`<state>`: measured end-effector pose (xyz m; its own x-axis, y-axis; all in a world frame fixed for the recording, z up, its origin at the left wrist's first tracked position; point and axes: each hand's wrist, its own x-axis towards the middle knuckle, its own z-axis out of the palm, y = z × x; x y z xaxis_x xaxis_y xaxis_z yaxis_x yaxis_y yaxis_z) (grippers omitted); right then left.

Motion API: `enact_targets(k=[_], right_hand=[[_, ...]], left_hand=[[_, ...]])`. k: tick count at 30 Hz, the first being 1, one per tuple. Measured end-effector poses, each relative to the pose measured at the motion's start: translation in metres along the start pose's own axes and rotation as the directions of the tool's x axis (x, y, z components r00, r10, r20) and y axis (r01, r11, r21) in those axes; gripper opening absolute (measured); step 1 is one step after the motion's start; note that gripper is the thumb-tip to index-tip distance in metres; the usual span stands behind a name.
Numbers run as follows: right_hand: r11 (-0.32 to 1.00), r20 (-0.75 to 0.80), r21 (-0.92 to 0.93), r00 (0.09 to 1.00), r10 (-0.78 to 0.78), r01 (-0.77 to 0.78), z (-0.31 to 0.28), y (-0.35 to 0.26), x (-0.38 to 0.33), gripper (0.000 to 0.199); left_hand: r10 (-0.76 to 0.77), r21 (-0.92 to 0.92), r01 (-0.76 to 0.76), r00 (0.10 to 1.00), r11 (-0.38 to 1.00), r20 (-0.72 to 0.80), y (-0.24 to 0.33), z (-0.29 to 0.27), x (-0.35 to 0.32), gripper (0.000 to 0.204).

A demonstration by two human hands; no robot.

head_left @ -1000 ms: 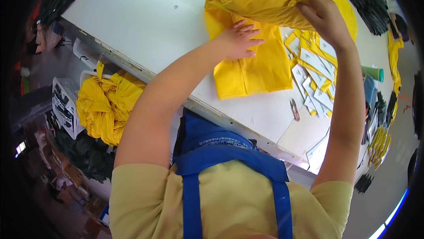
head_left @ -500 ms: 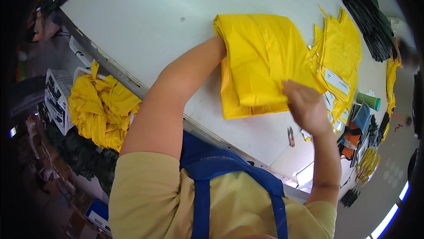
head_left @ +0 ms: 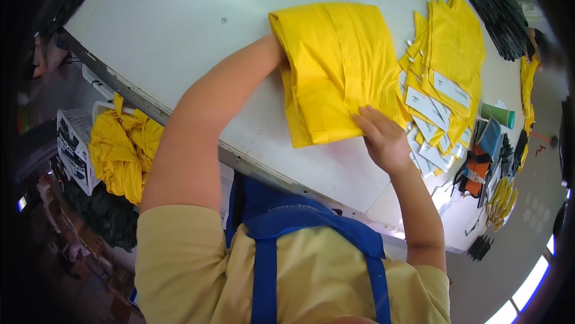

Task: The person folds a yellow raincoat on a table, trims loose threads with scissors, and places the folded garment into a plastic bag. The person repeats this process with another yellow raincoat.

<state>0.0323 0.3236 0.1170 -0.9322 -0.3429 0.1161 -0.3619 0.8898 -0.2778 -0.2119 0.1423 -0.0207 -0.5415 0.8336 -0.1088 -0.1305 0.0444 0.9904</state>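
Note:
A folded yellow rain jacket (head_left: 317, 78) with a snap placket lies on the white table (head_left: 197, 30). My left forearm (head_left: 239, 78) reaches into the folds at its left side. The jacket covers my left hand, so its fingers are hidden. At the lower right corner my right hand (head_left: 383, 138) has its fingers over the fabric edge, closed on it. Right of the jacket, a pile of flat yellow pouches (head_left: 452, 51) with white printed cards (head_left: 426, 108) spreads over the table.
A basket (head_left: 76, 147) and crumpled yellow fabric (head_left: 120, 153) stand beyond the table's left edge. Dark green folded material (head_left: 491, 12) lies at the far right. Nearer on the right are a green cylinder (head_left: 498, 115), a blue cloth (head_left: 489, 138) and yellow gloves (head_left: 502, 203).
The jacket and both arms have shifted slightly left in view. My right hand, blurred before, has settled on the jacket's lower corner. Small thread snips on the table have gone out of sight.

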Motion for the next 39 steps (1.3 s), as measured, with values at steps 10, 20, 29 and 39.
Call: enact_targets(k=[10, 20, 29, 39], right_hand=[[0.999, 0.063, -0.016, 0.997, 0.038, -0.037, 0.025, -0.012, -0.02, 0.052], [0.994, 0.082, 0.112, 0.997, -0.003, -0.006, 0.037, 0.001, -0.028, 0.058], [0.958, 0.187, 0.273, 0.982, 0.038, -0.089, -0.015, 0.002, 0.011, 0.041], [0.355, 0.462, 0.418, 0.533, 0.709, -0.836, 0.02, 0.076, 0.054, 0.074]], left_hand=[[-0.131, -0.45, 0.159, 0.987, 0.878, 0.094, 0.004, -0.011, -0.003, 0.072], [-0.159, -0.04, 0.154, 0.951, 0.987, -0.264, 0.039, 0.018, -0.143, 0.047], [-0.183, 0.086, 0.467, 0.502, 0.88, -0.845, 0.027, 0.068, -0.122, 0.055], [-0.52, -0.804, -0.016, 0.756, 0.594, -0.399, 0.027, 0.117, -0.14, 0.042]])
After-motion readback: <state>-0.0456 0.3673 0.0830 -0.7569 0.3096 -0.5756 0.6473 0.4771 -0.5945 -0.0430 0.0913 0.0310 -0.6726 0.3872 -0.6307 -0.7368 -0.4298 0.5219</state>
